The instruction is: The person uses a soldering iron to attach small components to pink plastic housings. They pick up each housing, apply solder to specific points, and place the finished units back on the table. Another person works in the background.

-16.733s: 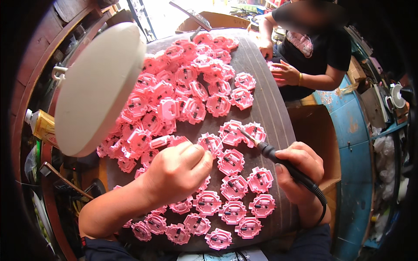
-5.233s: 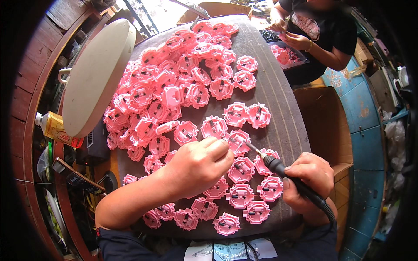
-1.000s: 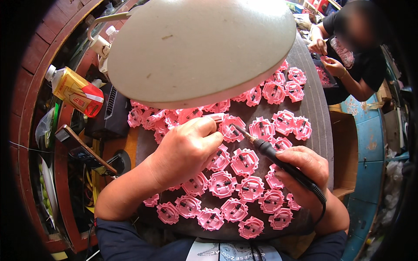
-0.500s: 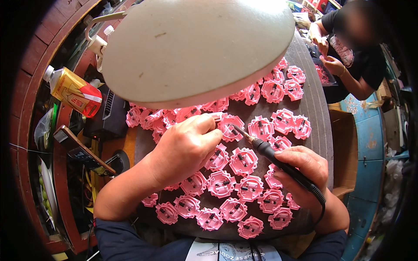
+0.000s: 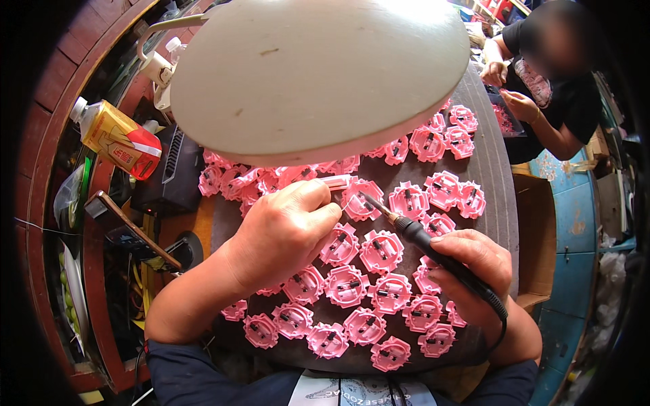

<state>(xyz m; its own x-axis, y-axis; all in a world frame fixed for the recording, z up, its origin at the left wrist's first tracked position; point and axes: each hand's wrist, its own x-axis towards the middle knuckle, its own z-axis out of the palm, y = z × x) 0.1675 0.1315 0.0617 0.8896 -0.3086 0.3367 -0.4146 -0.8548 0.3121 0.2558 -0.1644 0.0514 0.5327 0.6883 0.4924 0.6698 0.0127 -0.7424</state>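
In my right hand (image 5: 477, 267) is a soldering iron (image 5: 440, 250) with a black handle and cord. Its metal tip reaches left to a round pink plastic housing (image 5: 361, 200) with small dark parts inside; whether it touches is too fine to tell. My left hand (image 5: 288, 220) is closed in a pinch just left of that housing. What its fingers hold is hidden; a pale pink strip (image 5: 336, 181) shows beside the fingertips. Several more pink housings (image 5: 381, 252) lie around and below both hands on a dark grey table mat (image 5: 497, 223).
A large pale lamp shade (image 5: 318, 81) hangs over the far part of the table. To the left stand a drink bottle (image 5: 122, 142), a black box (image 5: 166, 176) and a phone on a stand (image 5: 128, 230). An open cardboard box (image 5: 535, 237) is at right; a co-worker (image 5: 542, 95) sits beyond.
The whole view has shifted slightly, so the lamp shade appears a little farther right. Both hands and the soldering iron stay almost in place around the same housing.
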